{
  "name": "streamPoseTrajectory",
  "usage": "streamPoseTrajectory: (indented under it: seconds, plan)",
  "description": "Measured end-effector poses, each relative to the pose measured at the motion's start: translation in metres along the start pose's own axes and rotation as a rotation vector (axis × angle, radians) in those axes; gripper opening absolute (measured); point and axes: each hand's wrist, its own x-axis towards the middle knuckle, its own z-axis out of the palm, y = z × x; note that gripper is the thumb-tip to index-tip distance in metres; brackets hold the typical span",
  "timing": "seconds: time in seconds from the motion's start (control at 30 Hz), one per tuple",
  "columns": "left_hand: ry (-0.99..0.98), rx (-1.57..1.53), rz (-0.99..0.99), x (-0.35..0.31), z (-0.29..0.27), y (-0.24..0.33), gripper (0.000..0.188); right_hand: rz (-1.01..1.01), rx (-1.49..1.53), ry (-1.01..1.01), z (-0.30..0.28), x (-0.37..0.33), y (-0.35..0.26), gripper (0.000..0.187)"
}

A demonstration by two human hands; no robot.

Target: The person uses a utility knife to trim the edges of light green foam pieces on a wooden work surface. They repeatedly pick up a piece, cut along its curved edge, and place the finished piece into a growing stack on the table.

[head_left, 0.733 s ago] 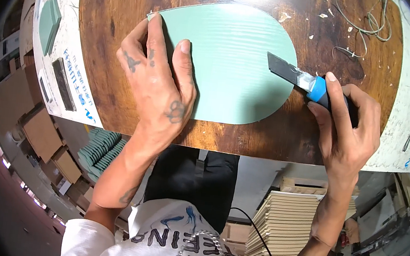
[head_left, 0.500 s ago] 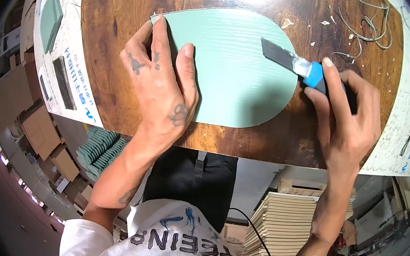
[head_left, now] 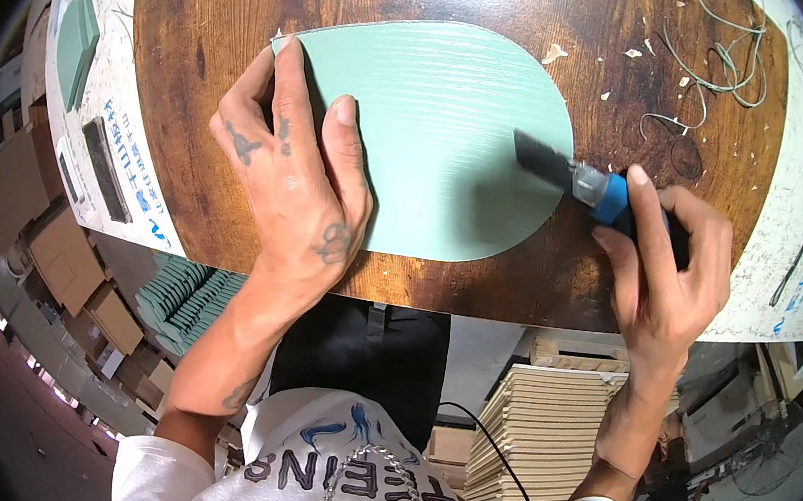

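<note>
A pale green panel (head_left: 433,136), rounded at its right end, lies on the brown wood-grain table. My left hand (head_left: 293,161) grips its left edge, index fingertip at the upper left corner and thumb on its face; the other fingers are partly hidden. In my right hand (head_left: 668,274) is a utility knife (head_left: 612,199) with a blue and black handle. Its dark, wide blade points left, over the panel's rounded right end, and casts a shadow there. Whether the blade touches the panel I cannot tell.
Curled thin strips (head_left: 728,75) and small pale scraps (head_left: 554,53) lie at the far right. Green pieces (head_left: 75,50) and a dark rectangular block (head_left: 106,171) sit on the white left margin. Below the table stand stacked green pieces (head_left: 186,301) and cream boards (head_left: 538,441).
My right hand and the knife have come nearer to me, and the blade is lower over the panel. The left hand keeps its hold; the whole view has shifted slightly.
</note>
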Motion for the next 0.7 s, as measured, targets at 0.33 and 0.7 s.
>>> streamPoseTrajectory:
  seconds: [0.33, 0.7]
  plan:
    - [-0.08, 0.01, 0.005, 0.001, -0.005, 0.0, 0.049, -0.029, 0.01, 0.025, 0.008, 0.018, 0.005, 0.051]
    - [-0.051, 0.041, 0.024, 0.003, -0.006, 0.0, 0.047, -0.08, 0.024, 0.034, 0.014, 0.04, 0.011, 0.051]
